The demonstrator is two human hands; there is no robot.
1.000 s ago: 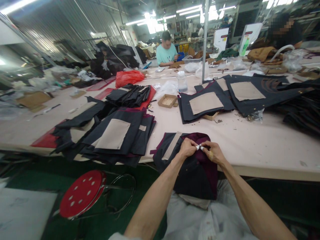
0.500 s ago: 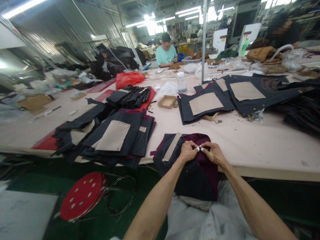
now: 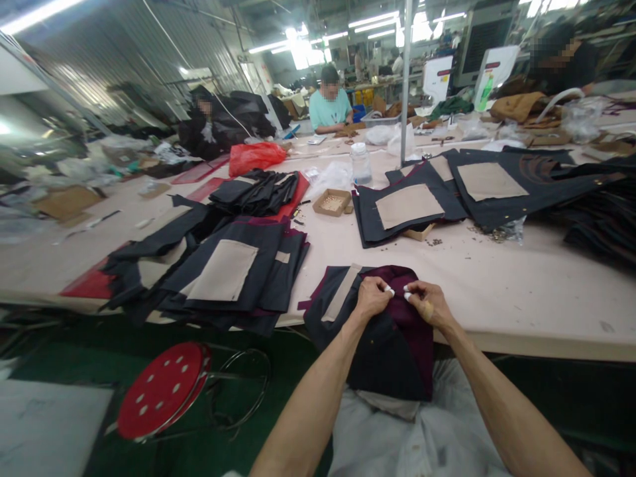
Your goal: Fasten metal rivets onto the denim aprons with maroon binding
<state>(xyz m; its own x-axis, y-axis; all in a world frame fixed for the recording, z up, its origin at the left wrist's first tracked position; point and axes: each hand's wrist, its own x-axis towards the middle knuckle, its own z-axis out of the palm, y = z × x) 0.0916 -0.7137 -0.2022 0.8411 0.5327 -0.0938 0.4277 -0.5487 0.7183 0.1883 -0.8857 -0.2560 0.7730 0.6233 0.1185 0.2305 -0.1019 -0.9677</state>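
Note:
A dark navy fabric piece (image 3: 385,361) with a burgundy side and a beige strip hangs over the table's front edge onto my lap. My left hand (image 3: 373,298) is closed in a pinch at its upper part, white coverings on the fingertips. What lies between those fingertips is too small to make out. A short gap to the right, my right hand (image 3: 428,303) is also pinched, over the burgundy cloth (image 3: 405,308). White coverings show on its fingertips and a tan band on one finger; anything held there is hidden.
Stacked dark panels with beige patches (image 3: 226,271) lie left. More panels (image 3: 410,205) lie ahead, near a small box of tiny parts (image 3: 332,202) and a clear jar (image 3: 361,165). A metal pole (image 3: 405,86) rises behind. A red stool (image 3: 161,391) stands below left. Co-workers sit farther back.
My hands have drawn apart: the fingertips were nearly touching and now a small gap lies between them. The fabric piece has hardly moved.

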